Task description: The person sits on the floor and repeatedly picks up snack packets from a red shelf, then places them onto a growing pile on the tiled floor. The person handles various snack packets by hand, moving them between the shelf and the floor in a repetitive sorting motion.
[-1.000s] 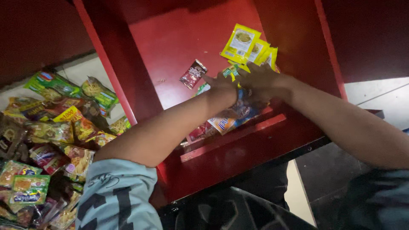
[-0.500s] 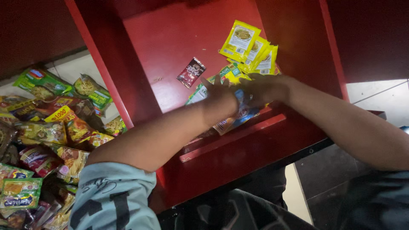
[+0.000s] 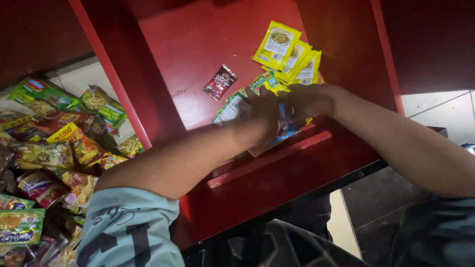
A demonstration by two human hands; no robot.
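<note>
Fingers of the left hand are curled down over a loose bunch of small flat foil sachets, white, green and blue, near the middle of the frame, and they seem to press or gather the bunch, though motion blur keeps me from telling how tightly they close. Just to the right, touching that same bunch, the right hand lies with its fingers bent over the sachets' upper edge; whether it grips one or only rests on them I cannot tell. Both forearms run in from the lower corners, the left one out of a pale blue printed sleeve at the bottom left. The sachets lie on a glossy red painted shelf surface that fills the upper middle of the frame, with a raised red lip crossing just below the hands. Above the right hand, a fan of yellow seasoning sachets with a food picture spreads toward the upper right, its lower end reaching the hands. Apart from the rest, to the upper left of the left hand, a single dark red sachet lies alone on the shelf. Down the left edge of the frame sits a heap of colourful instant noodle packets, green, yellow and red.
</note>
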